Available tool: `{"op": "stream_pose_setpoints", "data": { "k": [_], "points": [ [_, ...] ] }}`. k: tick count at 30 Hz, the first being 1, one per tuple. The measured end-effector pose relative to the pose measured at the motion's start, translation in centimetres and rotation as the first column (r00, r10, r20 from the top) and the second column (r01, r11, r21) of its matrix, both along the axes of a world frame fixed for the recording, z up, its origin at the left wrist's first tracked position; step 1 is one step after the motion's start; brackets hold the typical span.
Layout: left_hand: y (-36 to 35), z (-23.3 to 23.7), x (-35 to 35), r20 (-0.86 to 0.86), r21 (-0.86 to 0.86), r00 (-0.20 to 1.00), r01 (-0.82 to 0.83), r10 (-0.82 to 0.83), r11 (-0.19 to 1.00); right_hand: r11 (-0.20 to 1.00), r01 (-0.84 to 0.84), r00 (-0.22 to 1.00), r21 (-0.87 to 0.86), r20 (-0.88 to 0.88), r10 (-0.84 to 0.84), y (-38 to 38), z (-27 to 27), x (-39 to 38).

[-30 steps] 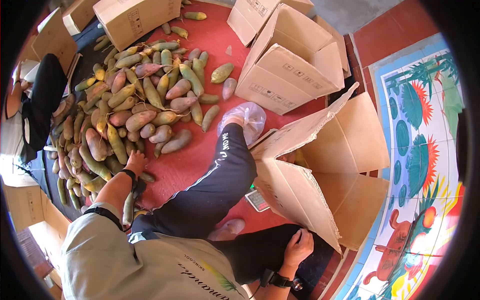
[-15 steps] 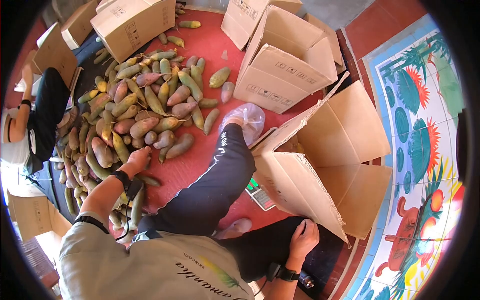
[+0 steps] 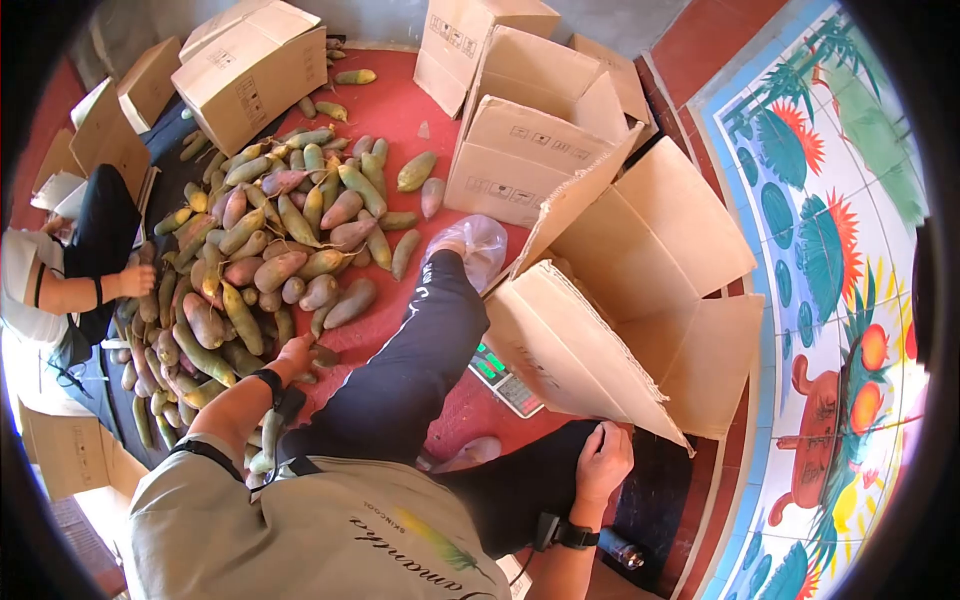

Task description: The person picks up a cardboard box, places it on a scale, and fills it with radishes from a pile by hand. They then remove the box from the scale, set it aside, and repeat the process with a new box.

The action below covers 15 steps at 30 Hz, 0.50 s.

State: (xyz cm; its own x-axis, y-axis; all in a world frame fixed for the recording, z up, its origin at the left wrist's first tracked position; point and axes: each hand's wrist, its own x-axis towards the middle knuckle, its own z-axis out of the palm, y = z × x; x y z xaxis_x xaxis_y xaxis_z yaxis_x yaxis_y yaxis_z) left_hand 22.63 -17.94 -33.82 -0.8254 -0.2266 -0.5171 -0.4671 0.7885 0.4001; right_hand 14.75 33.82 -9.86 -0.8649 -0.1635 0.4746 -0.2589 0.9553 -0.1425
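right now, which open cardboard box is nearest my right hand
The large open cardboard box beside the green-lit scale display: its flap edge comes close to your right hand. The open box behind it stands clearly farther away.

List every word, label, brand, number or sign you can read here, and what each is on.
"SKINCOOL": the wearer's shirt.
"amantha": same shirt, in script; first letter unclear.
Trouser leg: white lettering, too blurred to read.
Digital scale: green-lit display, too blurred to read.
Cardboard boxes: printed marks, too small to read.
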Motion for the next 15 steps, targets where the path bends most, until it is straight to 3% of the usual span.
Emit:
{"op": "stream_pose_setpoints", "data": {
  "k": [3, 5, 15],
  "points": [
    [-0.6, -0.6, 0.2, 0.003, -0.030, 0.997, -0.077, 0.077, 0.997, 1.000, 0.009, 1.000, -0.020, -0.005, -0.009, 0.2, 0.0, 0.4],
    [-0.2, 0.4, -0.2, 0.117, -0.054, 0.991, 0.079, -0.072, 0.995, 0.999, 0.013, 1.000, -0.032, -0.017, -0.013, 0.3, 0.0, 0.4],
    [1.9, 2.9, -0.2, 0.201, -0.071, 0.979, 0.043, -0.028, 0.997, 0.998, 0.004, 0.999, -0.056, -0.048, -0.007, 0.9, -0.2, 0.8]
  ]
}}
